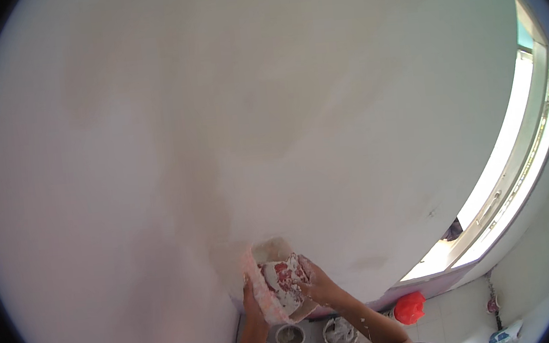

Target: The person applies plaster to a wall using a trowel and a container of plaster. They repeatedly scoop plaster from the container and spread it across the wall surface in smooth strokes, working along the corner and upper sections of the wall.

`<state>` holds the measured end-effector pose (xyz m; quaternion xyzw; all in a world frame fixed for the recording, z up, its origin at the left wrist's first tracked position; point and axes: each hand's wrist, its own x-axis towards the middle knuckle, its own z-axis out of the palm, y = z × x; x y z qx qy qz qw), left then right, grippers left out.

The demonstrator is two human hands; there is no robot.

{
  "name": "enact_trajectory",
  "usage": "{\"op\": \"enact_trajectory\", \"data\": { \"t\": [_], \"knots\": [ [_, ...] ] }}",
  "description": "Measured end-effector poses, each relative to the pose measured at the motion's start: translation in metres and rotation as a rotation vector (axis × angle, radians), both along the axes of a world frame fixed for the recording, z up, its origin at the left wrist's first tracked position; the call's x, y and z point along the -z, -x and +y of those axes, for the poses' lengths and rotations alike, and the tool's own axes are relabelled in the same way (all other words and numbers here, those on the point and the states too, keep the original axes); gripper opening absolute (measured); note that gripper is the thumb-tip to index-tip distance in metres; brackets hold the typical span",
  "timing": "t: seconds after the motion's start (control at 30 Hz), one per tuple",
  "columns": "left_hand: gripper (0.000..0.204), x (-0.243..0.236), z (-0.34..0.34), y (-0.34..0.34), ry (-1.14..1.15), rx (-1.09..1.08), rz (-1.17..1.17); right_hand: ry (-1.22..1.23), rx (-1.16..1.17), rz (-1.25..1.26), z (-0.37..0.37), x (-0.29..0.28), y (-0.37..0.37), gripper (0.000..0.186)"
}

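Note:
Low in the middle of the head view, both my hands are in front of a pale wall [248, 108]. My left hand [252, 302] is closed on the edge of a long pinkish board [263, 290] smeared with white paste. Against it lies a red, paste-caked tool [283, 278] of a kind I cannot make out, and my right hand [315, 282] is closed around its right side. A flat greyish part [272, 248] shows at the upper end, also smeared. White specks stick to my right hand and forearm.
On the floor below stand buckets, one with greyish contents [290, 336] and one holding a crumpled clear bag [339, 332]. A red plastic bag [409, 308] sits farther right, under the bright window [490, 210]. A white-and-blue bag [505, 334] lies at the lower right.

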<state>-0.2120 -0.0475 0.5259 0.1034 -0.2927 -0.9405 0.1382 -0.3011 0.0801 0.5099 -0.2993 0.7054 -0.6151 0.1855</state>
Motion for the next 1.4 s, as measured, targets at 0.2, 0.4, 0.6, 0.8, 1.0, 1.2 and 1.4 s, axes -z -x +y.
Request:
{"op": "enact_trajectory", "data": {
  "t": [0.2, 0.4, 0.6, 0.8, 1.0, 1.2, 1.4],
  "knots": [
    [0.063, 0.022, -0.024, 0.007, -0.192, 0.010, 0.259, 0.306, 0.094, -0.338, -0.008, -0.036, -0.001, 0.046],
    [0.061, -0.009, -0.018, 0.021, -0.099, 0.023, 0.281, 0.961, 0.100, -0.650, 0.034, -0.070, 0.009, 0.052],
    [0.054, -0.024, 0.003, 0.028, -0.226, -0.001, 0.329, 0.199, 0.482, 0.463, 0.045, -0.124, 0.003, 0.047],
    [0.051, -0.066, 0.036, 0.027, -0.147, -0.163, 0.236, 0.627, 0.389, 0.153, 0.064, -0.161, 0.015, 0.032],
    [0.048, -0.079, 0.055, 0.044, -0.153, -0.194, 0.126, 1.220, 0.144, -0.213, 0.102, -0.226, 0.031, 0.033],
    [0.047, -0.103, 0.083, 0.051, -0.290, -0.120, 0.367, 1.177, 0.291, 0.340, 0.127, -0.346, 0.049, 0.043],
    [0.049, -0.107, 0.109, 0.080, -0.196, -0.107, 0.364, 0.292, 1.226, 1.655, 0.119, -0.487, 0.108, 0.028]
  ]
}}
